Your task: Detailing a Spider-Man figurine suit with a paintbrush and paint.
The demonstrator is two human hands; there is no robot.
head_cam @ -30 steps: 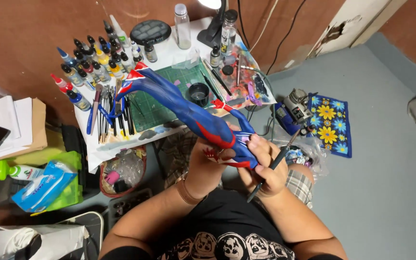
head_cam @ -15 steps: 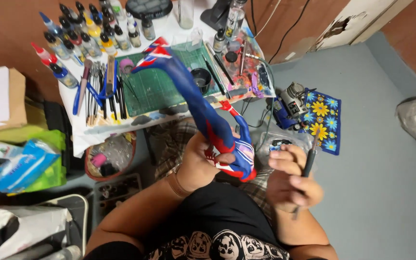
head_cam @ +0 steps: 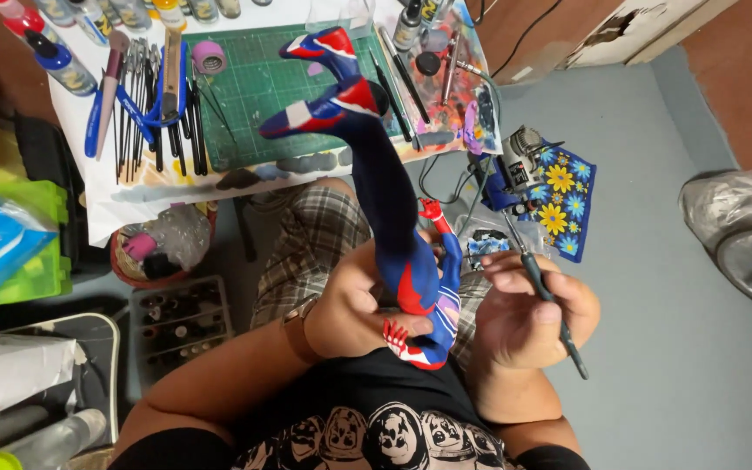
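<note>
Blue-red figure [head_cam: 398,235], legs up, w/ white-striped feet.

Light is bright and even, falling from above and ahead of the hands, so the white sheet [head_cam: 124,187] beyond the left hand [head_cam: 354,305] looks nearly washed out. Soft shadows lie under the figure [head_cam: 393,218] and between both forearms; the black shirt [head_cam: 367,426] below the hands is dark, with little detail. A mild sheen sits on the figure's blue legs and on the plastic bag [head_cam: 737,204] far to the right of the right hand [head_cam: 524,318]. Focus holds well at the hands and the green mat [head_cam: 254,96]. Corners stretch and curve with wide-angle distortion, and the bottles [head_cam: 54,61] at upper left look slightly soft.
</note>
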